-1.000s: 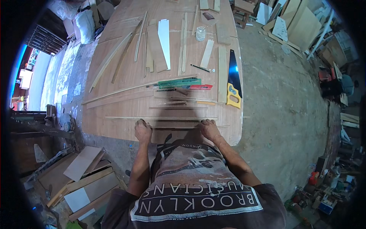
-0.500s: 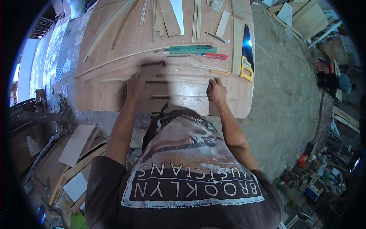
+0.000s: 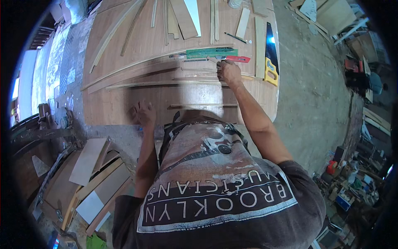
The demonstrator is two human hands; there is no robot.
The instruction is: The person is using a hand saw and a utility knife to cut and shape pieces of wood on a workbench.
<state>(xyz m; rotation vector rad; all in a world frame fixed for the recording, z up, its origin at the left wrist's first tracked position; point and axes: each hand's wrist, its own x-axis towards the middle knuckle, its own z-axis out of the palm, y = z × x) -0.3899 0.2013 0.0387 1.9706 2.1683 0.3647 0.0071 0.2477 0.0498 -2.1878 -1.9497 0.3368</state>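
My left hand (image 3: 145, 112) hangs over the near left part of the plywood worktable (image 3: 112, 45), fingers spread, holding nothing. My right hand (image 3: 229, 72) is further forward, fingers curled at the tip of a short wood piece beside a red utility knife (image 3: 241, 59); what they hold is unclear. Beyond it lie a green translucent tool or template (image 3: 197, 53) and a pencil (image 3: 234, 37). A long thin strip (image 3: 141, 84) runs crosswise between my hands, and another (image 3: 186, 105) lies nearer me. A yellow-handled handsaw (image 3: 271, 74) rests along the right edge.
Wood strips and boards (image 3: 182, 23) spread over the far half of the table. Offcut panels (image 3: 89, 162) are stacked on the floor at lower left. A pile of tools and clutter (image 3: 344, 195) is at lower right. More boards (image 3: 331, 18) lean at upper right.
Both hands have left the strip near the front edge. My right hand moved forward toward the red knife; my left dropped back, fingers spreading. The head view also shifted.
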